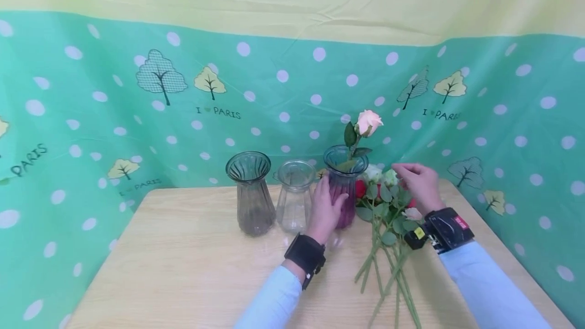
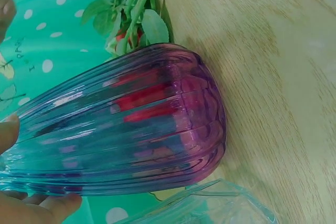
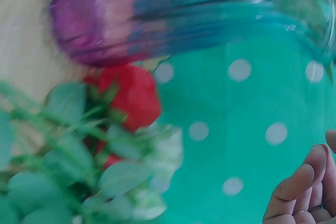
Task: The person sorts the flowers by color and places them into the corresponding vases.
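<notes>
A ribbed glass vase (image 1: 348,209), blue above and purple at its base, stands upright on the table. My left hand (image 1: 323,212) grips it from the left, its thumb and fingers on two sides of the glass in the left wrist view. One pink rose (image 1: 368,123) is in this vase, leaning right, with leaves above the rim. Over the pile of roses (image 1: 386,207) to the right hovers my right hand (image 1: 421,184), fingers loosely curled and holding nothing. Red, white and pink blooms lie at the pile's far end, green stems toward me.
Left of the blue-purple vase stand a clear glass vase (image 1: 294,202) and a grey glass vase (image 1: 253,197), with no flowers in them. The wooden table (image 1: 192,268) meets a green dotted cloth (image 1: 256,110) hanging behind and at both sides.
</notes>
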Motion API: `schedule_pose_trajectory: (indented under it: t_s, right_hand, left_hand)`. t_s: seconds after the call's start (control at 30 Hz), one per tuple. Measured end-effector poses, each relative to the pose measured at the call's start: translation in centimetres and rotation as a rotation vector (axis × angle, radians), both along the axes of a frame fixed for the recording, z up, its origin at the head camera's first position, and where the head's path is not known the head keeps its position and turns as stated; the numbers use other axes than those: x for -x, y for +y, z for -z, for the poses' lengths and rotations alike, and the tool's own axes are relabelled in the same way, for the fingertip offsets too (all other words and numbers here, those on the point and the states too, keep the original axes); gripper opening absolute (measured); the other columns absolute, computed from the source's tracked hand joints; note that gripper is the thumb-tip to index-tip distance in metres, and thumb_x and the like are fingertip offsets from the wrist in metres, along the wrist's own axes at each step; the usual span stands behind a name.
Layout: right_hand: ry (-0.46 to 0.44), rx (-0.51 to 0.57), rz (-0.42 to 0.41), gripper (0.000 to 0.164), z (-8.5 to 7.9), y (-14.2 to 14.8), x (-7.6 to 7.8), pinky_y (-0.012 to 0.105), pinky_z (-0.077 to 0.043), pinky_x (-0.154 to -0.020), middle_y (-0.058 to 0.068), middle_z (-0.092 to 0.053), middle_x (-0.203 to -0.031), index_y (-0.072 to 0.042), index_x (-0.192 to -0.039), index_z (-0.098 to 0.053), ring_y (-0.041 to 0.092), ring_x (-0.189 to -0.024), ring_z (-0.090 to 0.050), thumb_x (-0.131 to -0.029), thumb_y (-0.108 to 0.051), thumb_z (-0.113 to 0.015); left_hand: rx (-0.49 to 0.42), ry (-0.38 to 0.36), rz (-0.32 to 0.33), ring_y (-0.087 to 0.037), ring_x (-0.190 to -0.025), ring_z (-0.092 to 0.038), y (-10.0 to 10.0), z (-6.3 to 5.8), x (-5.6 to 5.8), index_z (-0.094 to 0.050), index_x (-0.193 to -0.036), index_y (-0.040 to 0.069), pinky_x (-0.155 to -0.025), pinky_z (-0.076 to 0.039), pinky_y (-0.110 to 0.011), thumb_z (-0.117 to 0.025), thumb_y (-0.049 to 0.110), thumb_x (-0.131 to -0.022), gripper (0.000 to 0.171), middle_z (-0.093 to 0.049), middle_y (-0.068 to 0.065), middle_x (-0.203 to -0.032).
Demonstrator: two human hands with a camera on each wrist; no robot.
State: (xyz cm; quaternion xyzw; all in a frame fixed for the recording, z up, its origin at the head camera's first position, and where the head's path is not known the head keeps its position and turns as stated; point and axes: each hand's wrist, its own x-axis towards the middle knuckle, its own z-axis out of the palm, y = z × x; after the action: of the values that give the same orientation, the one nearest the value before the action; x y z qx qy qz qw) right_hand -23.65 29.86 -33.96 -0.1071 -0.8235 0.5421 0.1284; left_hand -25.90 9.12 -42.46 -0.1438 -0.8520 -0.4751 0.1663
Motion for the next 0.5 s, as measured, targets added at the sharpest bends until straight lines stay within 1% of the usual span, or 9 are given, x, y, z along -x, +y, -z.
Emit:
schedule_pose_trajectory:
  t_s: [0.03, 0.1, 0.17, 0.27, 0.4, 0.5]
  right_hand:
    - [-0.012, -0.006, -0.005, 0.055, 0.4, 0.5, -0.4, 0.016, -0.05, -0.063, -0.016, -0.056, -0.081, 0.001, -0.123, -0.056, 0.003, -0.069, -0.054, -0.09, -0.043, -0.058]
    - [-0.029, -0.049, -0.008, 0.056, 1.2, 1.6, -1.2, 0.017, -0.05, -0.063, -0.016, -0.056, -0.08, 0.003, -0.124, -0.055, 0.003, -0.069, -0.054, -0.092, -0.043, -0.055]
    - [-0.037, -0.074, -0.01, 0.057, 1.9, 2.6, -1.8, 0.019, -0.052, -0.063, -0.017, -0.057, -0.076, 0.006, -0.124, -0.055, 0.003, -0.068, -0.055, -0.093, -0.042, -0.053]
    - [-0.073, -0.112, 0.007, 0.056, 3.0, 3.7, -2.8, 0.021, -0.052, -0.063, -0.019, -0.058, -0.074, 0.006, -0.122, -0.056, 0.004, -0.068, -0.056, -0.094, -0.042, -0.053]
    - [-0.148, -0.06, 0.033, 0.057, 4.8, 4.5, -4.2, 0.022, -0.053, -0.063, -0.018, -0.06, -0.074, 0.008, -0.121, -0.055, 0.004, -0.067, -0.058, -0.092, -0.041, -0.056]
    - [-0.175, -0.009, 0.038, 0.054, 6.4, 4.8, -5.3, 0.022, -0.055, -0.064, -0.014, -0.062, -0.073, 0.011, -0.12, -0.054, 0.004, -0.066, -0.059, -0.092, -0.035, -0.058]
  left_hand:
    - [-0.002, -0.002, 0.001, -0.03, -0.131, -0.041, 0.0, 0.0, -0.1, -0.032, -0.143, 0.002, -0.11, -0.037, -0.04, -0.06, 0.034, -0.09, 0.068, -0.042, -0.016, -0.143]
    - [-0.005, -0.02, 0.008, -0.029, -0.132, -0.04, 0.0, -0.1, -0.1, -0.031, -0.144, 0.002, -0.111, -0.036, -0.039, -0.06, 0.034, -0.09, 0.069, -0.041, -0.016, -0.144]
    - [-0.011, -0.029, 0.013, -0.03, -0.133, -0.039, 0.0, -0.2, -0.1, -0.03, -0.144, 0.001, -0.111, -0.035, -0.04, -0.059, 0.034, -0.09, 0.069, -0.039, -0.017, -0.145]
    - [-0.014, -0.02, 0.012, -0.031, -0.133, -0.039, 0.0, -0.2, 0.1, -0.031, -0.143, 0.0, -0.111, -0.036, -0.041, -0.06, 0.034, -0.09, 0.069, -0.04, -0.018, -0.144]
    - [-0.015, -0.005, 0.01, -0.032, -0.132, -0.04, 0.1, -0.1, 0.2, -0.032, -0.142, -0.001, -0.11, -0.036, -0.041, -0.061, 0.033, -0.089, 0.069, -0.041, -0.019, -0.143]
    - [-0.023, -0.014, 0.02, -0.032, -0.133, -0.039, 0.0, -0.2, 0.1, -0.031, -0.143, -0.001, -0.111, -0.035, -0.042, -0.061, 0.033, -0.089, 0.07, -0.04, -0.019, -0.144]
